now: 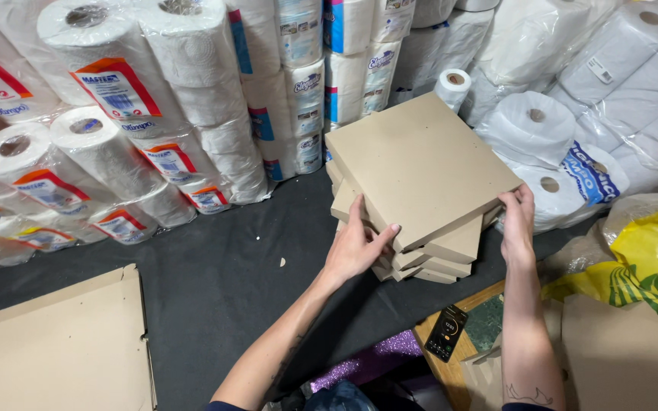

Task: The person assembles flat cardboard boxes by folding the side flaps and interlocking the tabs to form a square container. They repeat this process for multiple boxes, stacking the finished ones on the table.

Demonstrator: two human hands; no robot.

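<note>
A stack of several flat brown cardboard boxes point(420, 164) rests on a dark cloth surface point(215, 281), the boxes slightly fanned out. My left hand point(357, 245) presses against the stack's near left side, thumb on the edge of the top box. On the near right corner, my right hand point(517, 221) grips the stack's side with fingers curled over the top box's edge.
Wrapped packs of paper rolls point(154, 114) are piled behind and left; more white rolls point(573, 122) lie at the right. A flat unfolded cardboard blank point(55, 350) lies at lower left. A phone point(446, 332) sits on a wooden board, a yellow bag point(653, 259) at right.
</note>
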